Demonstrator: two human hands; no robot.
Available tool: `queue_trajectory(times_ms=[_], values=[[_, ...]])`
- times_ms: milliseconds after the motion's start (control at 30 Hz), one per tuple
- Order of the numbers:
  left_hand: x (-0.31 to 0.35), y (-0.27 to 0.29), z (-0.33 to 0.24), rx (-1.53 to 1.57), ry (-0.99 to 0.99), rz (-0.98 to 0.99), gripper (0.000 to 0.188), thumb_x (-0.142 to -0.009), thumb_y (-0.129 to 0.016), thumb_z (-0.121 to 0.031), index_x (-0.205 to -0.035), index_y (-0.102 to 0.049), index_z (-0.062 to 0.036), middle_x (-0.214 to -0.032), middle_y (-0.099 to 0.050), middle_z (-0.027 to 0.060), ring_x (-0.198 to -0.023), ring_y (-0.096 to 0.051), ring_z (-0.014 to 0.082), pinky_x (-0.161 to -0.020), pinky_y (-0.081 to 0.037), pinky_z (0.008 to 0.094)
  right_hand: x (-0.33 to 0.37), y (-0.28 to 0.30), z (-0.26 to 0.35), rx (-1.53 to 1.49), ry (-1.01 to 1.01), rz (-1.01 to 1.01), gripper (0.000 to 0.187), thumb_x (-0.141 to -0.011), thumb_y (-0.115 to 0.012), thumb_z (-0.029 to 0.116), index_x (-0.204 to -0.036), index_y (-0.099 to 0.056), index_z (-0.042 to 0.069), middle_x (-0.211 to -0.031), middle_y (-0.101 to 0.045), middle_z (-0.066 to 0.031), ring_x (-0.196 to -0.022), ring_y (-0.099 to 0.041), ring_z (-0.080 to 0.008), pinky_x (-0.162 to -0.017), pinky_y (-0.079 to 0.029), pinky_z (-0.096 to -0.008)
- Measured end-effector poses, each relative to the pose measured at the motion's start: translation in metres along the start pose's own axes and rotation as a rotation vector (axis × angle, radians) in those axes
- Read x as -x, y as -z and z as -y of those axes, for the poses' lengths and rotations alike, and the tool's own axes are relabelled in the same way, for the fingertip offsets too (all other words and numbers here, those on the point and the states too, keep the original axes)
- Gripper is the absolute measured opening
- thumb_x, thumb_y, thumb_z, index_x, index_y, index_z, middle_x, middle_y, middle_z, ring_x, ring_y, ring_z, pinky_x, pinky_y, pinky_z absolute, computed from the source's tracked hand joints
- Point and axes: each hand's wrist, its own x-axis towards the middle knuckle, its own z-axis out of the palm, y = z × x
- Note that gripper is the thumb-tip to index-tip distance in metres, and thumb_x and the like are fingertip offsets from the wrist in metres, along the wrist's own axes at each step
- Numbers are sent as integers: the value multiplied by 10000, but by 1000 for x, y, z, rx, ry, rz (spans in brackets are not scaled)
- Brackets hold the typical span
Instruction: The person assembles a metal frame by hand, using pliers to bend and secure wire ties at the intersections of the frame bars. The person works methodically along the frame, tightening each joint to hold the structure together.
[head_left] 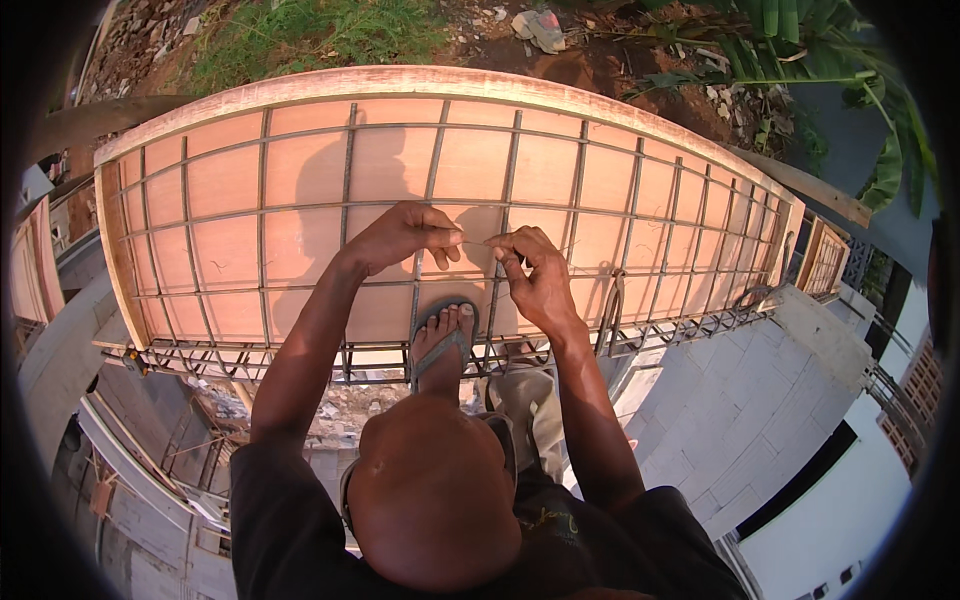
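Observation:
Between my two hands runs a short, thin piece of tie wire (pixel 474 242), held above a grid of steel rebar (pixel 429 190). My left hand (pixel 405 238) pinches one end between thumb and forefinger, its other fingers loosely curled. My right hand (pixel 540 275) pinches the other end with closed fingertips. Under both hands the rebar lies over a pinkish plywood panel (pixel 228 240) framed by timber edges (pixel 400 78). To the right of my right hand, a pair of pincers (pixel 612 305) stands against the rebar near the panel's close edge.
My foot in a grey flip-flop (pixel 447 345) rests on the near part of the grid. A rebar beam cage (pixel 380 368) runs along the near edge. Below lie rubble and a grey block wall (pixel 745 410). Banana leaves (pixel 880 170) hang at the far right.

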Motion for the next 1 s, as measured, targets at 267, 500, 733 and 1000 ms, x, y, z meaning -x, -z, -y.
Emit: queue_trajectory(times_ms=[267, 500, 733, 1000], values=[[-13, 2, 13, 449, 97, -62, 325, -1037, -694, -121, -1261, -741, 109, -1071, -771, 124, -977, -731, 193, -1020, -576, 349, -9, 8, 8, -103, -163, 7, 251, -962, -637, -46, -1150, -792, 15, -1029, -735, -170, -996, -678, -360, -865, -564, -442], [-16, 11, 25, 652, 32, -120, 357, -1016, -678, -102, -1283, -727, 130, -1005, -780, 133, -934, -741, 180, -991, -583, 332, -15, -5, -3, -102, -139, -19, 262, -939, -655, -38, -1149, -798, 25, -951, -696, -156, -900, -652, -333, -799, -547, -438], [-30, 20, -23, 48, -140, -310, 414, -1030, -711, -207, -1395, -717, -12, -1081, -801, 130, -969, -773, 232, -937, -598, 371, -52, -28, -19, -230, -294, -155, 177, -1048, -683, 46, -1171, -801, -1, -944, -708, -45, -816, -605, -113, -752, -493, -280], [-69, 66, -23, -1262, -405, -929, 397, -893, -799, -234, -1271, -751, -119, -1022, -767, 75, -1123, -679, 315, -1112, -424, 487, -108, -58, -57, -85, -501, -250, 264, -936, -715, 168, -1128, -846, 42, -898, -807, -155, -817, -765, -277, -793, -592, -400]])
